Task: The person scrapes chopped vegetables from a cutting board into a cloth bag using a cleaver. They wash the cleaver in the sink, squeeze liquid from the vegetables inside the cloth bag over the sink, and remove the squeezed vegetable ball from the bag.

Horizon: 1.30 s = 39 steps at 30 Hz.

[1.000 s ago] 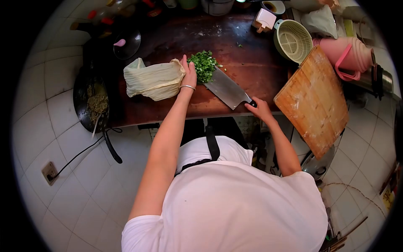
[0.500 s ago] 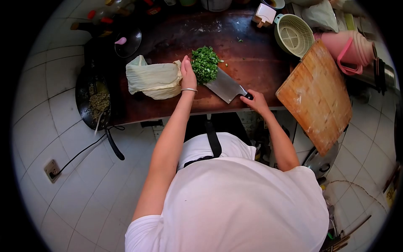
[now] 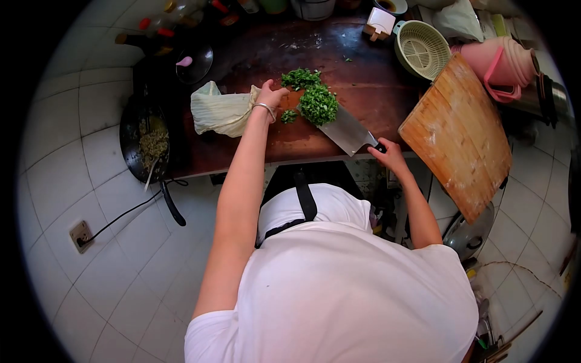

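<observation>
My right hand (image 3: 389,155) is closed round the black handle of a cleaver (image 3: 348,132), whose wide blade lies low over the counter. A heap of chopped greens (image 3: 319,104) rests on the far end of the blade. Beyond it are more chopped greens (image 3: 301,78) on the dark wooden counter (image 3: 363,78), and a small clump (image 3: 288,115) lies left of the heap. My left hand (image 3: 270,97), with a bracelet at the wrist, is beside the right edge of a folded pale cloth (image 3: 223,109). Its fingers are apart and nothing shows in them.
A black pan (image 3: 145,142) with cooked food stands at the left. Bottles (image 3: 154,27) and a dark lid (image 3: 195,64) are behind it. At the right are a green colander (image 3: 422,49), a tilted wooden board (image 3: 460,136) and a pink container (image 3: 505,63).
The greens have split: a heap has moved right on the cleaver blade, and the rest stays on the counter. My left hand has come away from them and its fingers have spread.
</observation>
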Each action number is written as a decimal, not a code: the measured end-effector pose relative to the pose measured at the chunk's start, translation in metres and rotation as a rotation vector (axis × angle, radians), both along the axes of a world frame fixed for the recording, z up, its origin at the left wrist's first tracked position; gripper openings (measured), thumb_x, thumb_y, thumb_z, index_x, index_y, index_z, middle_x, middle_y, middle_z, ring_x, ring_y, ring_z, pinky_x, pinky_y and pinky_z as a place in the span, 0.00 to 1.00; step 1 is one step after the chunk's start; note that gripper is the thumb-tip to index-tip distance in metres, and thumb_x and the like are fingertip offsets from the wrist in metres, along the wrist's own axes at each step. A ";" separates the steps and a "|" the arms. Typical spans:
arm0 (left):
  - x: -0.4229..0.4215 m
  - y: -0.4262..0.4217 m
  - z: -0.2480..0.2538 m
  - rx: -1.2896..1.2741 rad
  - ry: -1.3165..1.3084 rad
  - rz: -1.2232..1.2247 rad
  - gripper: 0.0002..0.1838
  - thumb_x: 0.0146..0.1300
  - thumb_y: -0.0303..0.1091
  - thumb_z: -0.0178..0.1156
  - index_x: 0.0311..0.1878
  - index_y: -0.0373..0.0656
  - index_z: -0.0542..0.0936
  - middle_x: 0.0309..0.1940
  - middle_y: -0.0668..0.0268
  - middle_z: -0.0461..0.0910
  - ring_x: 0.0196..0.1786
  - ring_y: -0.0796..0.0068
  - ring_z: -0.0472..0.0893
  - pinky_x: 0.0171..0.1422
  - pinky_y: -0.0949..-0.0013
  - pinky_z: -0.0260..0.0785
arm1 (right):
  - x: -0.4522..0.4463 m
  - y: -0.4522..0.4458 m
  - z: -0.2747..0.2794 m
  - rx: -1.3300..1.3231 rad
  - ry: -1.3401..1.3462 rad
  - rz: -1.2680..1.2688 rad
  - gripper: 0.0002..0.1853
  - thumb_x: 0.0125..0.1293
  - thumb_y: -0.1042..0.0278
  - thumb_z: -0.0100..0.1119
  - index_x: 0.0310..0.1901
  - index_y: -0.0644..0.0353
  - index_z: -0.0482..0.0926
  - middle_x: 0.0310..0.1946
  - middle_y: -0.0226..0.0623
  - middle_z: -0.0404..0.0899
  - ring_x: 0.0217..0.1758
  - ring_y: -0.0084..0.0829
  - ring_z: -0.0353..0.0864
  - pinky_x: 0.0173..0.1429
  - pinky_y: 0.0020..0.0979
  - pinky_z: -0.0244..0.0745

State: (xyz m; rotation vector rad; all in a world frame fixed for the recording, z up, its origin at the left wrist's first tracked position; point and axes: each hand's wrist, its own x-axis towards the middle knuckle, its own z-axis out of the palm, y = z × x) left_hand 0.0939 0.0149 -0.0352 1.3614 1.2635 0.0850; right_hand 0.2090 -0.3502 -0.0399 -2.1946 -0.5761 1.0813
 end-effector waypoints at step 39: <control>-0.046 0.046 0.086 0.280 -0.065 -0.626 0.20 0.61 0.28 0.55 0.58 0.40 0.75 0.41 0.70 0.80 0.39 0.82 0.76 0.48 0.76 0.70 | -0.002 0.051 0.090 0.165 0.029 0.124 0.17 0.55 0.57 0.66 0.32 0.64 0.76 0.17 0.39 0.72 0.20 0.26 0.71 0.27 0.30 0.66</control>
